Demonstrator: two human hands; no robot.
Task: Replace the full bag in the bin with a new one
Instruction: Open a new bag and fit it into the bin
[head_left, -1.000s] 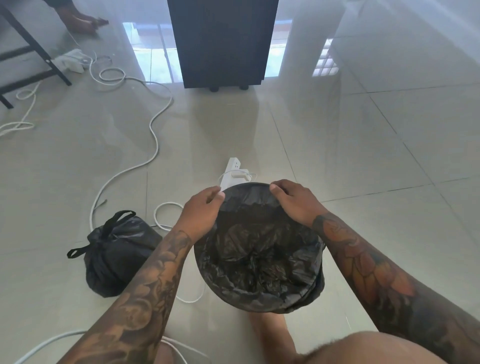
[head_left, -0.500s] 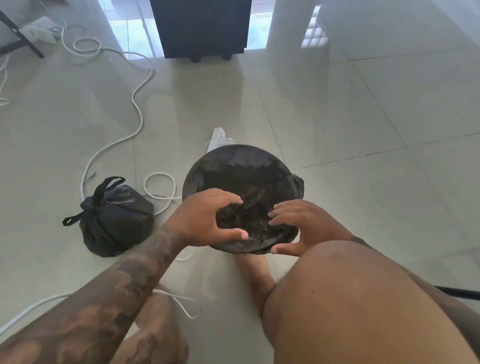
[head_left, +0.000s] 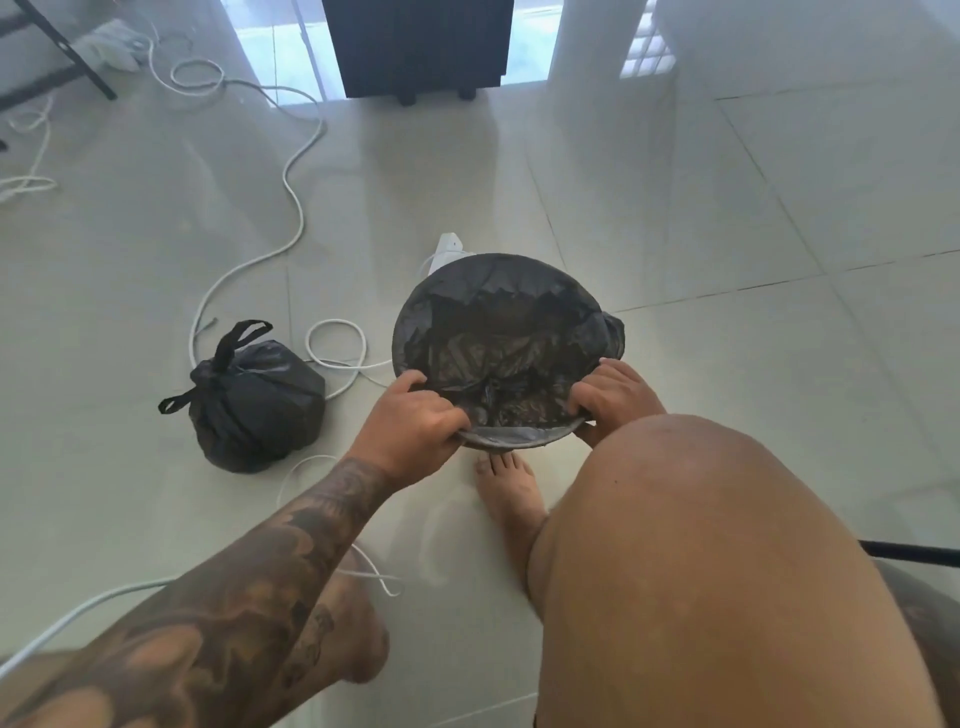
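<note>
Both hands pinch the new black liner (head_left: 498, 332) over the bin's near rim (head_left: 514, 441), left hand (head_left: 415, 431) and right hand (head_left: 608, 397) closed on plastic, the far rim already covered beyond them, the tied full bag (head_left: 254, 405) on the floor at left.

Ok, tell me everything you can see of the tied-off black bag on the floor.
The tied black bag is a bulging, rounded sack of thin, shiny, crinkled plastic. Its neck is knotted shut, with two strap handles sticking out: one looping upward, one trailing left. It sits upright on the tiled floor, to the left of the bin, apart from it. Neither the left hand nor the right hand touches it; both are at the bin's near rim. A white cable lies close behind its right side; whether they touch is unclear.
</note>
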